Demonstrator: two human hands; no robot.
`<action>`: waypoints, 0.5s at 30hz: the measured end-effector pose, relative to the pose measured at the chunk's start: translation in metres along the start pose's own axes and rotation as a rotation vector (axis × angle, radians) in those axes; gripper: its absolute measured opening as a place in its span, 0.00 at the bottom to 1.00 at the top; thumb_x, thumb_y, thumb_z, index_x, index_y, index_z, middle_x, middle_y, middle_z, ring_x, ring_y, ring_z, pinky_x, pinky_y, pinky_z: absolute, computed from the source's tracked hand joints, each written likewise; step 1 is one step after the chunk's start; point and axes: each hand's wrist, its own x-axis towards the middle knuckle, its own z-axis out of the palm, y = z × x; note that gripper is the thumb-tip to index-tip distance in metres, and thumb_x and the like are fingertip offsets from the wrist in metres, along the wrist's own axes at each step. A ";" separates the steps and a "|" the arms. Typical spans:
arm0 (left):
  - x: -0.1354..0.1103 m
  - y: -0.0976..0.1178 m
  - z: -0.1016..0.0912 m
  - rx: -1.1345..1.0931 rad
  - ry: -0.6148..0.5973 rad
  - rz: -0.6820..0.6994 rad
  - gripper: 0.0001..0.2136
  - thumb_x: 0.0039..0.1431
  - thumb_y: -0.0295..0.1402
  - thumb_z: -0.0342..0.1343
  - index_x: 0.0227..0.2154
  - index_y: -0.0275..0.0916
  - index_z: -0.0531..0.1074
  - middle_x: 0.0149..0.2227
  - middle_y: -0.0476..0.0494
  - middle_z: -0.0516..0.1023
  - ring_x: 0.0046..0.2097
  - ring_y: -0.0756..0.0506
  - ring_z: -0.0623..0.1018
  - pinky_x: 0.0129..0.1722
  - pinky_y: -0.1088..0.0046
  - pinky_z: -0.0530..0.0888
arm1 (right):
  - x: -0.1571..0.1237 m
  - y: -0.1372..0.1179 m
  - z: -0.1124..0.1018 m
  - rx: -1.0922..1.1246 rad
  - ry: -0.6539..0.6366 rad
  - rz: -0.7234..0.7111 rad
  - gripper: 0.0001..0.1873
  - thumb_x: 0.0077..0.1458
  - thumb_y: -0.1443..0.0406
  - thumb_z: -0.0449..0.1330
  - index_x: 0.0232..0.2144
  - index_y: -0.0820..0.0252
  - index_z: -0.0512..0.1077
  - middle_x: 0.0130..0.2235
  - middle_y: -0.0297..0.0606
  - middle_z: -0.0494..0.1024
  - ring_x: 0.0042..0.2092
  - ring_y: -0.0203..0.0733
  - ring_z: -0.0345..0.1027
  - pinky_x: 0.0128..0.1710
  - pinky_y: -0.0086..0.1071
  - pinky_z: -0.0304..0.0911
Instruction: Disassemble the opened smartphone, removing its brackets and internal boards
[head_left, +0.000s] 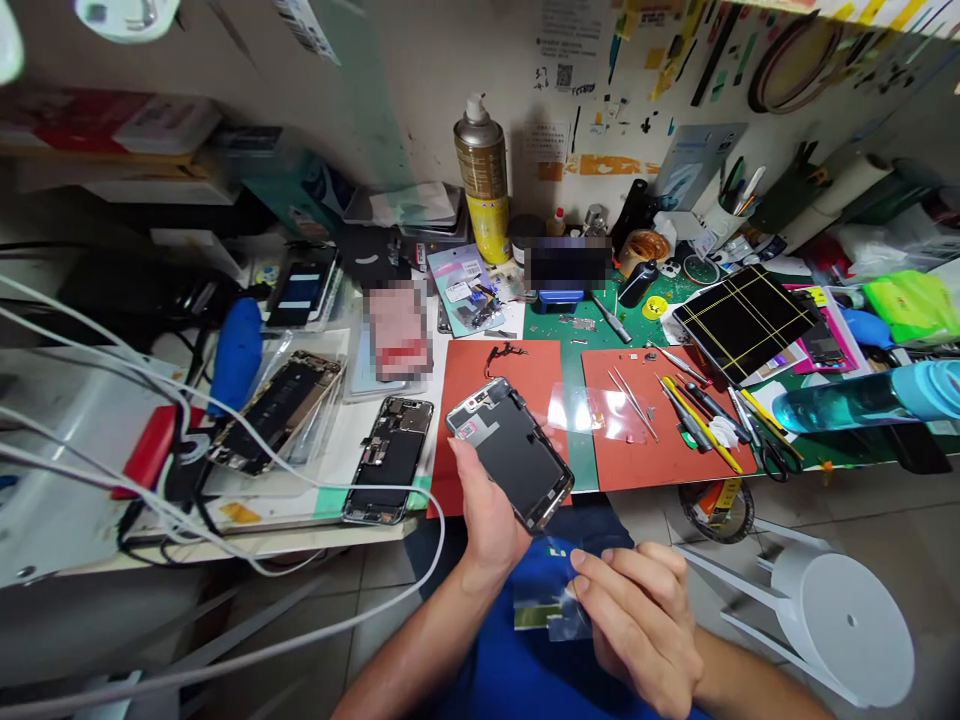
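My left hand (491,520) grips an opened phone screen assembly (517,455) by its lower left edge, its dark inner side facing up. A thin flex cable (502,357) lies just beyond its top end on an orange mat (465,375). Lower right, over my lap, my right hand (637,620) pinches a clear plastic film (566,600) between thumb and fingers. A greenish strip (536,617) shows on that film. To the left of the screen assembly lies an opened phone body (390,458) with its battery and board exposed.
Another opened phone (281,410) lies further left, behind white cables (360,492). On the right orange mat (607,455) are tweezers (634,400), screwdrivers (694,425) and scissors (772,455). A spray can (482,180) stands at the back. A blue bottle (847,400) lies at right.
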 end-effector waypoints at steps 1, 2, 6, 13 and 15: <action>0.002 0.000 0.000 0.013 0.022 0.023 0.39 0.57 0.72 0.51 0.42 0.37 0.82 0.36 0.37 0.84 0.42 0.36 0.85 0.39 0.60 0.84 | 0.001 -0.003 -0.001 -0.004 0.010 0.003 0.05 0.63 0.72 0.64 0.38 0.65 0.81 0.39 0.44 0.88 0.43 0.43 0.78 0.41 0.38 0.70; 0.004 0.001 -0.001 0.023 0.049 0.052 0.38 0.55 0.72 0.54 0.42 0.38 0.82 0.36 0.37 0.84 0.40 0.37 0.85 0.40 0.61 0.84 | 0.002 -0.006 -0.003 -0.001 0.020 0.015 0.05 0.64 0.72 0.64 0.38 0.65 0.81 0.39 0.43 0.88 0.42 0.43 0.78 0.41 0.37 0.71; 0.012 0.006 -0.002 0.026 0.154 0.147 0.37 0.54 0.72 0.56 0.44 0.41 0.82 0.38 0.40 0.85 0.36 0.41 0.84 0.38 0.65 0.83 | 0.010 -0.009 -0.015 0.169 0.054 0.233 0.10 0.63 0.74 0.62 0.43 0.58 0.80 0.37 0.38 0.87 0.37 0.43 0.79 0.39 0.40 0.76; 0.001 0.015 -0.019 0.066 0.209 0.077 0.38 0.57 0.71 0.52 0.45 0.39 0.82 0.38 0.38 0.85 0.37 0.40 0.85 0.35 0.64 0.84 | 0.040 0.083 -0.051 0.521 -0.013 0.970 0.03 0.64 0.64 0.68 0.39 0.57 0.81 0.34 0.39 0.83 0.32 0.44 0.80 0.33 0.37 0.79; -0.005 0.014 -0.025 0.083 0.202 0.031 0.39 0.53 0.72 0.56 0.44 0.39 0.82 0.40 0.37 0.86 0.38 0.39 0.85 0.38 0.63 0.84 | 0.056 0.122 -0.053 0.609 -0.173 1.059 0.09 0.63 0.59 0.69 0.40 0.58 0.80 0.31 0.37 0.82 0.28 0.42 0.78 0.29 0.36 0.77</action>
